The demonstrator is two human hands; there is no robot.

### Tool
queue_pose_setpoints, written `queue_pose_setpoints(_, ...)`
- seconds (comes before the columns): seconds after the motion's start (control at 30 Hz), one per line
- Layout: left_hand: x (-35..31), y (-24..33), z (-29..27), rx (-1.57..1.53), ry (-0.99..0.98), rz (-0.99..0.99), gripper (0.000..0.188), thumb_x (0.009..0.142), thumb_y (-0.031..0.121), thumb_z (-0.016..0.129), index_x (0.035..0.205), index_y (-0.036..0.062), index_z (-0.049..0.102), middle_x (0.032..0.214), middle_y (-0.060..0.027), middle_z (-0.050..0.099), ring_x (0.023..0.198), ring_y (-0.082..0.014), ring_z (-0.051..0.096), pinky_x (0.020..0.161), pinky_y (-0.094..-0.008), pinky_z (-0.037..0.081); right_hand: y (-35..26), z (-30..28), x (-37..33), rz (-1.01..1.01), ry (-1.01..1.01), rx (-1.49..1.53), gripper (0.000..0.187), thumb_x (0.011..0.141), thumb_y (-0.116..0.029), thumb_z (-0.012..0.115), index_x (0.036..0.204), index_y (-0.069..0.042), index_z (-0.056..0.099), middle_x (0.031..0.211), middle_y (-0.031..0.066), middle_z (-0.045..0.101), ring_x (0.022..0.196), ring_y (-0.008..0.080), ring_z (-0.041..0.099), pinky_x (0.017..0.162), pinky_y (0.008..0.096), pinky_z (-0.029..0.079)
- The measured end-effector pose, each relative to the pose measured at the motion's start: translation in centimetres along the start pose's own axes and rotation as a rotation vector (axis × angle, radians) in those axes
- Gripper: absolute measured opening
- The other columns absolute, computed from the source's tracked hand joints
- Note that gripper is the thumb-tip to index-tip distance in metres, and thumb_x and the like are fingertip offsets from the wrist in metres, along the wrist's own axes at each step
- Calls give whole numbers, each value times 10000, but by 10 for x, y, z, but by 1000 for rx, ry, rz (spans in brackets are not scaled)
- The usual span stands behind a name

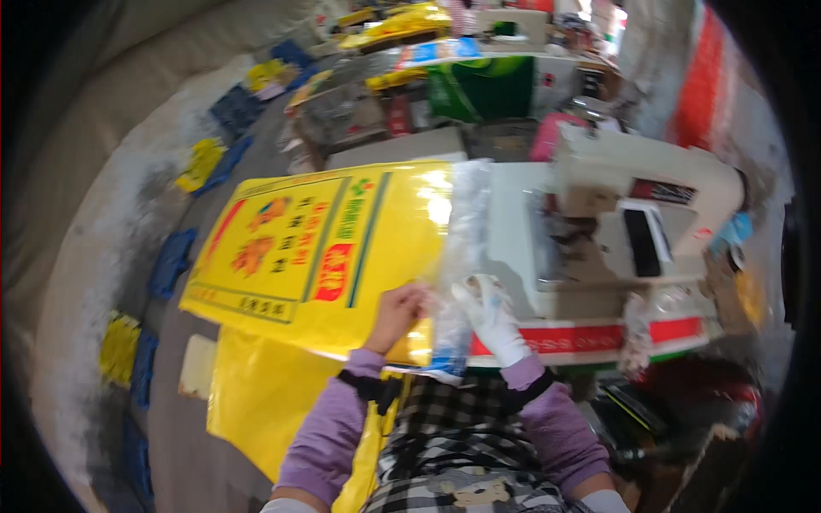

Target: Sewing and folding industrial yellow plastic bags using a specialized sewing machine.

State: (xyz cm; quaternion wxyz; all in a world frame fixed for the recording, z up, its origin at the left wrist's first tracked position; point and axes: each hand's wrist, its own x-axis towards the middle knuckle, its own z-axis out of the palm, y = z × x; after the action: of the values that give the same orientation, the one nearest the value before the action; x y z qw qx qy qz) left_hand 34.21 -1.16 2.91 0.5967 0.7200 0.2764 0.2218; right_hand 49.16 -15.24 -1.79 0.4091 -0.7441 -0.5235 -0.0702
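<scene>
I see my bare left hand (398, 309) pinching the yellow printed sack (316, 248) at its right edge — sack spread toward nine o'clock — while my white-gloved right hand (492, 312) grips the clear plastic liner (462, 248), sewing machine (641, 214) at two o'clock.

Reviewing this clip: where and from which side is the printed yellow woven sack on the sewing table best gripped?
Probably the printed yellow woven sack is best pinched at its right-hand edge, beside the clear plastic liner, coming from the near side. It lies flat, so only edges offer purchase, and both the left hand and gloved right hand already meet there.
</scene>
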Motion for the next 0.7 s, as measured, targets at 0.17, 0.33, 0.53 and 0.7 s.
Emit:
queue_pose_setpoints(0.17,-11,20,-16,0,214,189,213,956,110,562,1103,-12,656,994,-40,666,923,-99,601,838,-233,473,-36,-6,21,223,-289,-28,304,813,-367,661,881,-70,648,948,153,650,857,322,621,788,441,482)
queue_pose_setpoints(0.33,-31,38,-26,-338,244,93,148,940,90,604,1019,-16,670,964,-52,666,858,-106,599,838,-249,466,-43,-26,-1,159,40,-235,342,752,-307,686,1003,-78,649,972,136,645,947,354,584,846,440,463)
queue_pose_setpoints(0.53,-32,39,-31,-411,-161,277,218,914,81,574,1085,-22,663,1029,-91,687,976,-154,613,933,-286,425,-98,-20,20,83,-245,120,352,807,-309,719,1018,-45,622,952,134,654,887,313,619,826,399,480)
queue_pose_setpoints(0.7,-18,-6,-6,-177,74,-128,422,868,48,576,1283,-15,528,1230,-181,603,1149,-284,577,987,-338,427,-109,21,17,532,122,969,199,805,-125,733,949,-10,656,818,76,665,773,201,640,724,283,490)
